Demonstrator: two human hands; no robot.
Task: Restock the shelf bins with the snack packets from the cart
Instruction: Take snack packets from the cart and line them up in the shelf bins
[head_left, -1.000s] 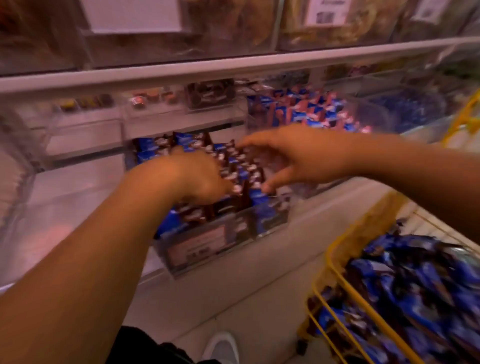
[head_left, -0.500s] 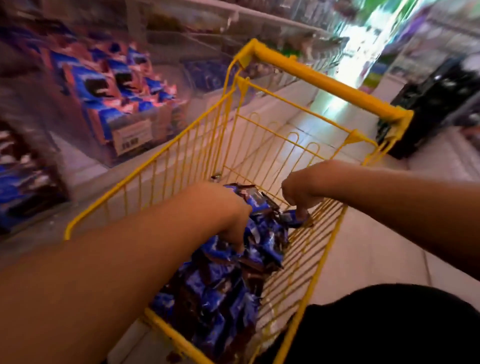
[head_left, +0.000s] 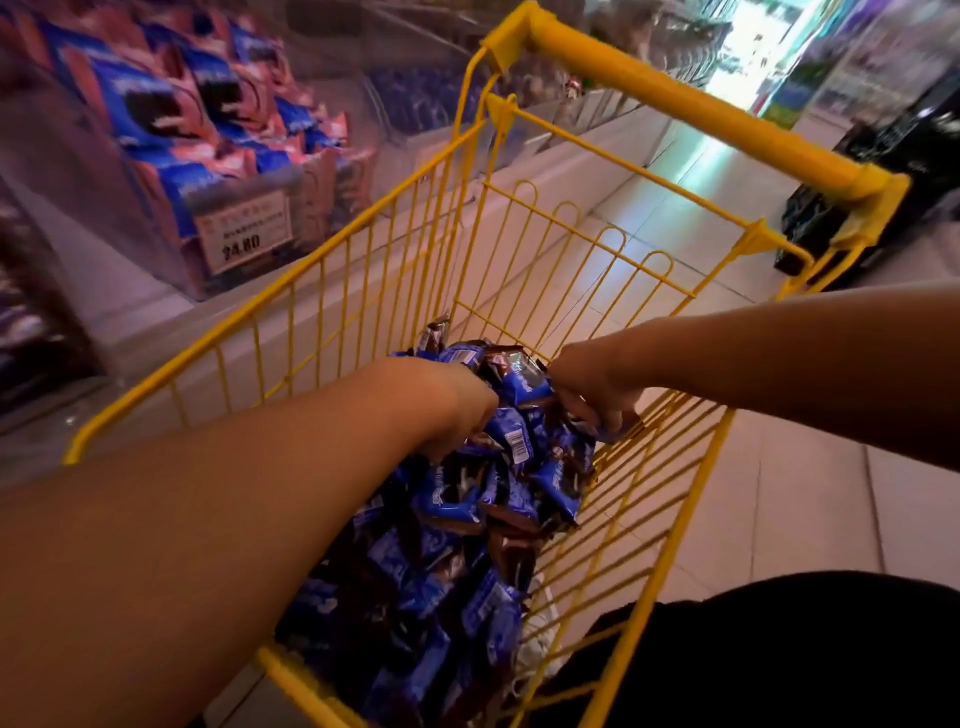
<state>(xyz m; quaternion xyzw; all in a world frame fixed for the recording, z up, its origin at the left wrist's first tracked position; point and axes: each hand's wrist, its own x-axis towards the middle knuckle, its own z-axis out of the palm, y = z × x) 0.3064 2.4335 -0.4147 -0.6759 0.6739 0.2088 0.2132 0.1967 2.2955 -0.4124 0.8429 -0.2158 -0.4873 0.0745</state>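
- Snack packets (head_left: 457, 519), blue and brown, lie heaped in the yellow wire cart (head_left: 363, 249).
- Left hand (head_left: 457, 410): fingers buried in the heap, grip not discernible.
- Right hand (head_left: 592, 389): fingers curled around packets at the heap's far end.
- Shelf bin (head_left: 244, 228) stands far left.

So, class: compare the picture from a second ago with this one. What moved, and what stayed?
Both hands left the clear shelf bin and went down into the yellow wire cart. The left hand and right hand now grasp blue snack packets in the heap. The cart stayed beside the shelf.

Both hands, left hand (head_left: 457, 410) and right hand (head_left: 592, 389), grip snack packets (head_left: 457, 499) inside the yellow cart (head_left: 691, 111).
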